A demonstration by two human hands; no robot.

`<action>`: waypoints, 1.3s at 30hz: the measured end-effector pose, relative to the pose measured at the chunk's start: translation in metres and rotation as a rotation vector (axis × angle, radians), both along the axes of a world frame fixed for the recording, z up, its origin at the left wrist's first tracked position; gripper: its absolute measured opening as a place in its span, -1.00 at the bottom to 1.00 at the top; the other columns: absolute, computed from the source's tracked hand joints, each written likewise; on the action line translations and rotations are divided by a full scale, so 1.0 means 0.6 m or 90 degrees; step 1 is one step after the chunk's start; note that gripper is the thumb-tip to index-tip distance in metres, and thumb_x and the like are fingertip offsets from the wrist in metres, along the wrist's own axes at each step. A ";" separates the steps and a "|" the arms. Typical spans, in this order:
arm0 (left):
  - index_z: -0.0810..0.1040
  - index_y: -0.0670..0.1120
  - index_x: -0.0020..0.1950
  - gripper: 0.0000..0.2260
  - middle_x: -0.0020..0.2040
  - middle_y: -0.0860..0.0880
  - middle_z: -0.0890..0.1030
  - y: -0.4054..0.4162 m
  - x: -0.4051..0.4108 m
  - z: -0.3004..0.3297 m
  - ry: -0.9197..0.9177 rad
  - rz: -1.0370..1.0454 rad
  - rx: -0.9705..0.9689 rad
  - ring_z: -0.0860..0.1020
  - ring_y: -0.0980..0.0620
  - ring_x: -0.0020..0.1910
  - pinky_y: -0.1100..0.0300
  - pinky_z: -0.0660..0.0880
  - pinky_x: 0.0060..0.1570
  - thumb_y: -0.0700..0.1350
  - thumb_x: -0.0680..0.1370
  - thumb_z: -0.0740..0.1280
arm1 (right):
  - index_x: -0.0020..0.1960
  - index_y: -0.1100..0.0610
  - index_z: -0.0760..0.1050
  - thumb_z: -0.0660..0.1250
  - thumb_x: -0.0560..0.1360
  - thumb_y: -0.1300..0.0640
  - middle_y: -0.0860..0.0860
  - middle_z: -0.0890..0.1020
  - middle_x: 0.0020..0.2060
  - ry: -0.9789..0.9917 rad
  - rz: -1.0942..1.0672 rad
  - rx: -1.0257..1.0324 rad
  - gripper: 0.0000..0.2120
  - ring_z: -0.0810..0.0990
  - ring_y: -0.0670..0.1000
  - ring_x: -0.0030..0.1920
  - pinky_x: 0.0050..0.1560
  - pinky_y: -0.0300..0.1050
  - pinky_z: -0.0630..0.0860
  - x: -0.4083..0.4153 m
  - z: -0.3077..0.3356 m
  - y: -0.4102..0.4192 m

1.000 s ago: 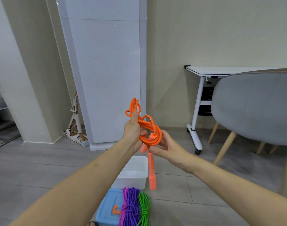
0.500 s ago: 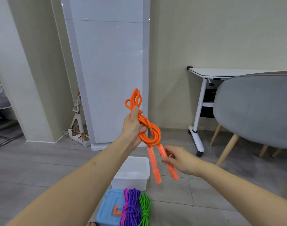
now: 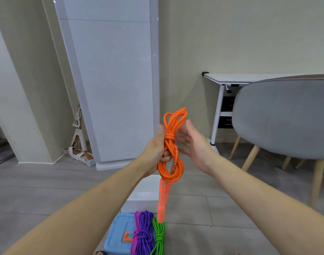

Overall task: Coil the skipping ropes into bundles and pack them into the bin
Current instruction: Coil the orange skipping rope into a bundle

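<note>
My left hand (image 3: 156, 148) grips an orange skipping rope (image 3: 171, 144) coiled into a knotted bundle, held upright at chest height. Its orange handles (image 3: 163, 199) hang straight down below the coil. My right hand (image 3: 192, 142) is beside the bundle on its right, fingers straight and spread, holding nothing. Below on the floor stands a white bin (image 3: 144, 197), partly hidden by my left forearm and the handles. Near it lie a purple rope bundle (image 3: 143, 234), a pink one (image 3: 136, 234) and a green one (image 3: 159, 236).
A blue lid (image 3: 119, 236) with an orange clasp lies under the bundles on the grey floor. A grey chair (image 3: 284, 118) and a white table (image 3: 231, 78) stand to the right. A white pillar (image 3: 111, 80) rises straight ahead, with a folded stand (image 3: 78, 140) at its left.
My right hand has let go of the handles and risen beside the bundle with fingers spread. The wrap has tightened into a knot and both handles now hang together.
</note>
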State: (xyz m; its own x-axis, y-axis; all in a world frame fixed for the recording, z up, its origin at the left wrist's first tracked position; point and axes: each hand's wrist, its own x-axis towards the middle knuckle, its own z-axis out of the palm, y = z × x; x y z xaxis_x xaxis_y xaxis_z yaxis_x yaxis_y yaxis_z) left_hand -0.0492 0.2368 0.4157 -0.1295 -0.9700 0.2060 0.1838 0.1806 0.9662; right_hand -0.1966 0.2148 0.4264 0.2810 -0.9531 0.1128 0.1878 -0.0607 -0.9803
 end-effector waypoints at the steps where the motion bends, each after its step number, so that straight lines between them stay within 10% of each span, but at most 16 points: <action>1: 0.44 -0.19 -0.22 -0.37 -0.48 -0.04 0.23 0.004 -0.007 -0.003 -0.015 -0.010 0.006 0.14 0.10 -0.57 0.27 0.07 -0.57 0.38 0.51 0.03 | 0.09 0.09 0.60 0.18 0.61 -0.31 0.03 0.67 -0.02 0.004 0.022 -0.003 -0.51 0.66 0.00 0.03 0.23 0.04 0.56 0.005 0.008 0.000; 6: 0.43 -0.15 -0.08 -0.40 -0.43 -0.03 0.15 0.013 -0.036 -0.015 -0.081 -0.053 -0.015 0.05 0.03 -0.46 0.22 0.04 -0.50 0.36 0.61 -0.04 | 0.09 0.35 0.59 0.51 0.45 -0.18 0.22 0.71 0.02 0.020 0.000 0.005 -0.42 0.70 0.25 0.05 0.19 0.16 0.61 0.018 0.022 0.003; 11: 0.41 -0.17 -0.11 -0.44 -0.35 -0.09 0.39 0.018 -0.041 -0.026 -0.122 -0.121 0.014 0.16 0.08 -0.47 0.13 0.02 -0.42 0.33 0.62 0.02 | -0.19 0.10 0.72 0.57 0.43 -0.07 0.08 0.76 -0.02 0.022 -0.016 0.053 -0.78 0.73 0.10 0.10 0.24 0.17 0.60 0.013 0.026 -0.002; 18: 0.45 -0.16 0.08 -0.48 -0.17 -0.13 0.65 0.022 -0.050 -0.042 -0.234 -0.132 0.030 0.25 0.08 -0.49 0.24 0.13 -0.47 0.27 0.67 0.01 | -0.41 -0.04 0.28 0.52 0.48 0.10 -0.02 0.29 -0.48 0.048 -0.039 0.079 -0.53 0.29 -0.04 -0.48 -0.44 -0.17 0.32 0.000 0.022 -0.018; 24: 0.47 -0.11 0.24 -0.48 0.10 -0.21 0.60 0.019 -0.035 -0.077 -0.212 -0.113 -0.036 0.51 0.04 -0.07 0.15 0.48 -0.11 0.30 0.54 0.26 | -0.35 -0.04 0.32 0.48 0.54 -0.03 -0.08 0.23 -0.54 -0.115 -0.047 0.144 -0.58 0.24 -0.05 -0.53 -0.32 -0.14 0.42 -0.019 0.047 -0.026; 31: 0.55 -0.06 0.23 -0.56 0.03 0.03 0.65 0.043 -0.046 -0.154 -0.265 -0.153 0.027 0.62 0.10 0.05 0.12 0.58 0.10 -0.16 0.40 0.59 | -0.32 0.00 0.39 0.50 0.50 -0.11 -0.08 0.31 -0.50 -0.259 -0.076 0.211 -0.62 0.36 -0.08 -0.52 -0.27 -0.14 0.55 -0.047 0.054 -0.040; 35: 0.57 -0.13 0.07 -0.84 -0.29 -0.01 0.55 0.042 -0.069 -0.162 -0.214 -0.029 0.059 0.60 -0.01 -0.30 -0.15 0.57 0.05 -0.16 0.51 0.33 | -0.33 0.03 0.46 0.49 0.52 0.00 -0.04 0.43 -0.44 -0.239 -0.046 0.176 -0.68 0.50 -0.05 -0.43 -0.11 -0.08 0.54 -0.057 0.049 -0.038; 39: 0.50 -0.20 0.07 -0.81 -0.43 0.06 0.32 0.038 -0.083 -0.147 -0.254 -0.005 0.108 0.28 0.11 -0.49 0.23 0.34 -0.47 -0.36 0.53 0.17 | -0.15 0.07 0.55 0.52 0.43 -0.03 0.00 0.61 -0.27 -0.126 -0.008 0.133 -0.79 0.66 0.04 -0.23 -0.09 0.00 0.53 -0.052 0.029 -0.029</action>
State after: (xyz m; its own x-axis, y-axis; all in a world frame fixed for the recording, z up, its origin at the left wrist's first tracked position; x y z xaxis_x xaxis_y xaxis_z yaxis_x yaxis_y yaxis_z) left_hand -0.0989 0.2596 0.3276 -0.1735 -0.9845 -0.0240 -0.2100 0.0132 0.9776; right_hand -0.2281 0.1974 0.4439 0.2613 -0.9646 -0.0352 0.3769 0.1355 -0.9163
